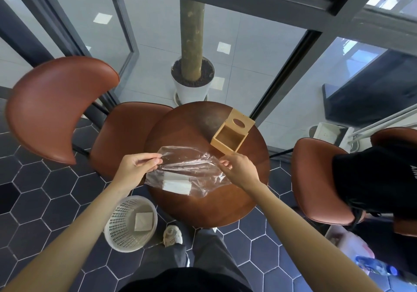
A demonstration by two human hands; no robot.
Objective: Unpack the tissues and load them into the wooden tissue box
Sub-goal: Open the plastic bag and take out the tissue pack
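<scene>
A clear plastic bag (187, 163) lies stretched over the round wooden table (203, 206). Inside it, near its lower end, sits a white stack of tissues (177, 186). My left hand (137, 167) pinches the bag's left edge. My right hand (239, 167) pinches its right edge, so the opening is pulled wide between them. The wooden tissue box (230, 138) stands just beyond my right hand, open and empty, with its slotted lid (240, 121) tilted up at the far side.
A white perforated waste basket (129, 224) with a white sheet inside stands on the floor at the table's lower left. Brown chairs flank the table at left (56, 108) and right (320, 178). A potted trunk (191, 84) stands behind the table.
</scene>
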